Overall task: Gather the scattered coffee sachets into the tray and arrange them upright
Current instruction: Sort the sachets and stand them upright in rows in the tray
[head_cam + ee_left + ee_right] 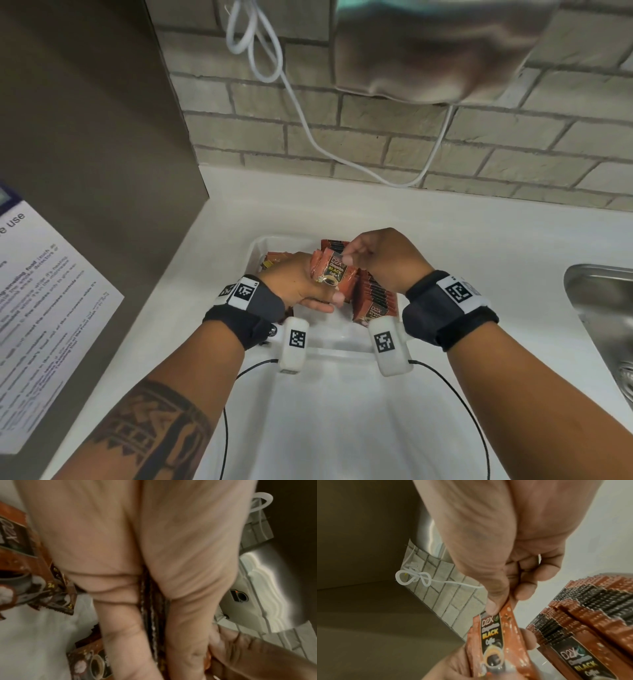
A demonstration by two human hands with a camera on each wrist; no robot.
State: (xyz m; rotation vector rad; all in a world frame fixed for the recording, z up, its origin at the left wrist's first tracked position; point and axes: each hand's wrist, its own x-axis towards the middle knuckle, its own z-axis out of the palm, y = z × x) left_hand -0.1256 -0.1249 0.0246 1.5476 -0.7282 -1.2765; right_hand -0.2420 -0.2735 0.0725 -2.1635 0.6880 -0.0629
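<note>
Both hands meet above the white tray [263, 241]: left hand [298, 284] grips a bundle of coffee sachets [330, 272], right hand [383, 257] pinches its top edge. Bundle's long axis near upright; upright row [375, 301] stands just right.

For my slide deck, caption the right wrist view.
Right hand pinches the top of a coffee sachet beside upright sachets.

I note the tray [260, 245] floor largely hidden behind both wrists — left wrist view blurred; the sink [596, 308] cut off at frame edge.
</note>
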